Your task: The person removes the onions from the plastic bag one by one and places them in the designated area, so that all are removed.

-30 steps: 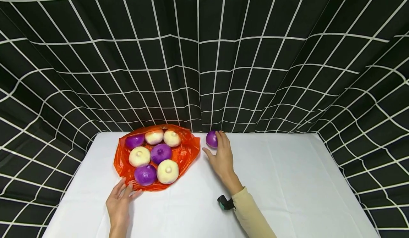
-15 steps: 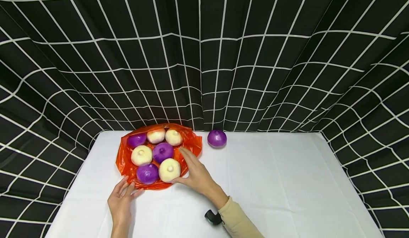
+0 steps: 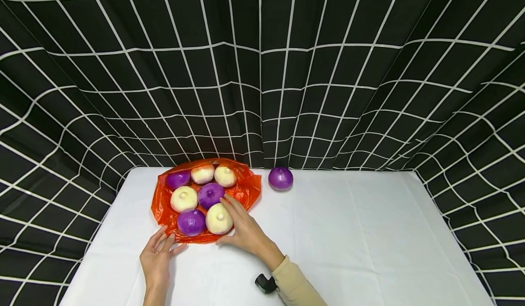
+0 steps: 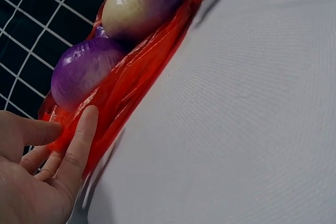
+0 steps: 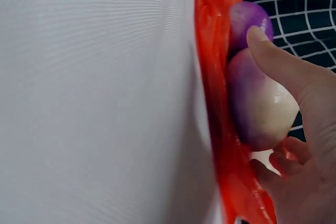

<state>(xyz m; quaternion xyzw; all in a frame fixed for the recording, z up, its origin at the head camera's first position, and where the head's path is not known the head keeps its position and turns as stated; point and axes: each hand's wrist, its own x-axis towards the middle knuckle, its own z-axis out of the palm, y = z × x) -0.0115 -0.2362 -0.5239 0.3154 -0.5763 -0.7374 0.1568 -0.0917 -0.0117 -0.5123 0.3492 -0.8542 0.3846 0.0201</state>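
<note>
A pale bulb (image 3: 218, 218) sits inside a red plastic bag (image 3: 249, 192) left of the frame's center, bracketed by a person's right-hand grip (image 3: 244, 231). That grip is spread wide, fingers along the bulb's upper right side and thumb below it; the views do not settle how firmly skin meets bulb. Just to the left, touching or nearly so, rests a purple bulb (image 3: 191, 222). The left-hand grip (image 3: 156, 259), its fingers parted, touches the bag's edge at lower left; whether plastic is pinched there cannot be told. Farther up inside the bag are three other pale bulbs (image 3: 183, 199) and two more purple bulbs (image 3: 211, 195). A lone purple bulb (image 3: 280, 178) stands outside the bag, to its right, on the white-covered bench (image 3: 348, 233). A beige sleeve (image 3: 295, 278) and a dark wrist device (image 3: 265, 284) show at bottom center, and black cloth (image 3: 311, 69) with a white grid rises behind.
</note>
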